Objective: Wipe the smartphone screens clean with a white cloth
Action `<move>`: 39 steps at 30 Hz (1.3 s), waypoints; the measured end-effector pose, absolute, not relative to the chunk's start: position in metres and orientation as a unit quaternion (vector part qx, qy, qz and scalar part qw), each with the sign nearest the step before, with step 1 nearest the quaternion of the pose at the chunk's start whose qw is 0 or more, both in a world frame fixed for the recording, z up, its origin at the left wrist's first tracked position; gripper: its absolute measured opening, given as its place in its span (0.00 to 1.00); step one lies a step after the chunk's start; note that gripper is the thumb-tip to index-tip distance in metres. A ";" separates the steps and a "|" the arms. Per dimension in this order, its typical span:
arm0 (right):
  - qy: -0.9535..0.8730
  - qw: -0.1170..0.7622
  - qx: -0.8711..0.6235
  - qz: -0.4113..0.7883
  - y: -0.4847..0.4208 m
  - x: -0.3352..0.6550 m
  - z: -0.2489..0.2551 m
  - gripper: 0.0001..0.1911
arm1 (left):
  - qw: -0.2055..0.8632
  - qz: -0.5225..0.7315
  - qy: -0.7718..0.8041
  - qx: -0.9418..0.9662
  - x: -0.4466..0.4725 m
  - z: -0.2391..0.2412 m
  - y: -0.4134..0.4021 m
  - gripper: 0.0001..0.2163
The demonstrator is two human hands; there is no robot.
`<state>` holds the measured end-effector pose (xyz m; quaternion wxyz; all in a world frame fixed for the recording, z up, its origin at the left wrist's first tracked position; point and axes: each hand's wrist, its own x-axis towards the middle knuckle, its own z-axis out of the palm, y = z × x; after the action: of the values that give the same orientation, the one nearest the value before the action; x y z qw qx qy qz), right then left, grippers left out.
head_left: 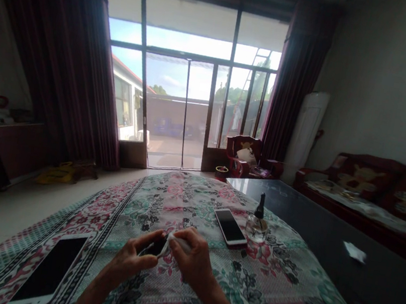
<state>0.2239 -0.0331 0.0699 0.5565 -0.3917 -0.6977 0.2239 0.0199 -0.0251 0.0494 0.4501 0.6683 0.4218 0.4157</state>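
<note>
My left hand and my right hand meet over a flower-patterned cloth that covers the table. Both are curled shut. The left hand grips a small dark object; I cannot make out what it is. Pinched in my right hand is a small white cloth or tissue, pressed against that object. A phone with a red edge lies face up just beyond my right hand. Beside it stands a small glass bottle with a dark cap. A white phone lies at the near left.
A dark glass table with a white scrap on it stretches to the right. Behind it stands a red sofa. A red chair sits by the glass doors. A low cabinet lines the left wall.
</note>
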 end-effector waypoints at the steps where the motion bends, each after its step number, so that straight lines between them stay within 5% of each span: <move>1: -0.693 0.558 -0.399 0.222 -0.031 0.225 0.069 0.03 | 0.455 0.412 0.418 0.669 0.020 0.049 -0.025 0.30; 20: -0.693 0.548 -0.424 0.198 -0.027 0.231 0.072 0.04 | 0.334 0.376 0.505 0.701 0.029 0.058 -0.030 0.31; 30: -0.771 0.379 -0.511 0.036 -0.037 0.227 0.067 0.07 | 0.179 0.375 0.523 0.744 0.042 0.053 -0.029 0.33; 34: -0.722 0.425 -0.544 0.047 -0.020 0.244 0.066 0.05 | 0.196 0.369 0.527 0.740 0.037 0.050 -0.028 0.33; 39: -0.665 0.524 -0.488 0.211 -0.014 0.246 0.071 0.07 | 0.276 0.381 0.518 0.714 0.031 0.055 -0.029 0.31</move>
<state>0.2461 -0.0136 0.0706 0.5243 -0.4877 -0.6655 0.2106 0.0313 -0.0288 0.0548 0.2763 0.7139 0.5184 0.3810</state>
